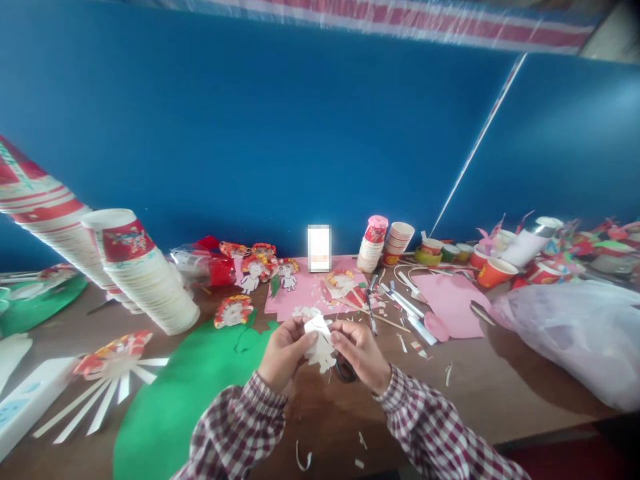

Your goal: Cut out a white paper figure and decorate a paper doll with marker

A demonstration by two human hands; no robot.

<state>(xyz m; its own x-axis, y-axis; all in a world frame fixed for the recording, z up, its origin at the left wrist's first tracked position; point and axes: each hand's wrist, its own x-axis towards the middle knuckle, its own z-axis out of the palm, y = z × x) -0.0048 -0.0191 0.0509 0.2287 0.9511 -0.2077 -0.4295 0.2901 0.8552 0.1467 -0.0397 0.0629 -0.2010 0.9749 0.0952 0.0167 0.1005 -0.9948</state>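
A small piece of white paper (317,325) is pinched between my two hands over the table. My left hand (289,350) grips its left side with the thumb on top. At its right edge, my right hand (361,350) closes thumb and fingers on it. Irregular white cut-out paper (323,353) shows just below and behind the piece; whether it is joined to it I cannot tell. Scissors with dark handles (346,368) sit beside my right hand, partly hidden by it.
A green sheet (175,393) and a cut paper cup (117,363) are on the left, near tall cup stacks (145,273). Pink paper (295,300) with scraps lies ahead. Pens (405,303), orange cups (497,272) and a plastic bag (570,333) occupy the right.
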